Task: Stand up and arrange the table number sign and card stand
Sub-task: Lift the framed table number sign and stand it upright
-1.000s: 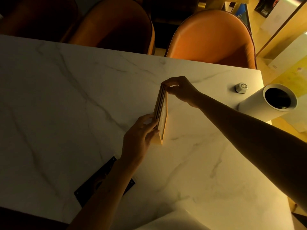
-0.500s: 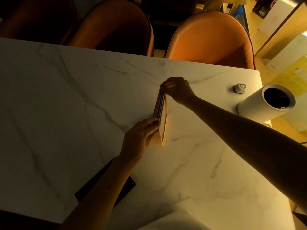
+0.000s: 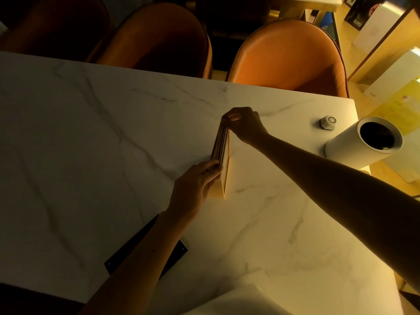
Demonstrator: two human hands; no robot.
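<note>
The card stand point(image 3: 223, 160) stood on its edge near the middle of the counter point(image 3: 91, 144), seen almost end-on from above, its thin layered top edge running away from the viewer and one framed face turned toward the right. Compared with the views a second and half a second before, its position and tilt were practically unchanged; only the left hand point(image 3: 195, 187) had closed in, its fingers now lying flatter against the near end of the stand. The right hand point(image 3: 246, 126) pinched the far top corner between thumb and fingertips, as it had before. Both hands were therefore closed on the stand, one at each end. Judgement: the raising appeared complete and the work had passed to steadying and squaring. Whether the stand would remain upright unaided could not be determined. A flat black plate point(image 3: 145, 248) with corner holes lay on the counter nearer the viewer than the stand, partly hidden under the left forearm; it may be the table number sign, though no marking was legible. To the right of the stand, well apart, stood a small white puck-shaped device point(image 3: 328, 122) and a white cylinder point(image 3: 361, 144) with a dark open top. Beyond the stand, orange chairs point(image 3: 288, 55) lined the counter's far edge. Nothing obstructed the surface immediately around the stand.
</note>
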